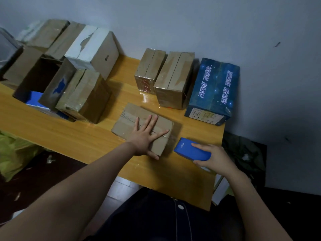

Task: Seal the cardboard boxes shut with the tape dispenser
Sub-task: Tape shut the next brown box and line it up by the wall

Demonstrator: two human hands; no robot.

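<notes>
One flat box (127, 117) under left hand (144, 136), one dispenser (190, 151).

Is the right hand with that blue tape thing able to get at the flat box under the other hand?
Probably yes. The right hand grips the tape dispenser right beside the flat box, nothing between them. The left hand lies flat on top, covering part of the seam.
</notes>
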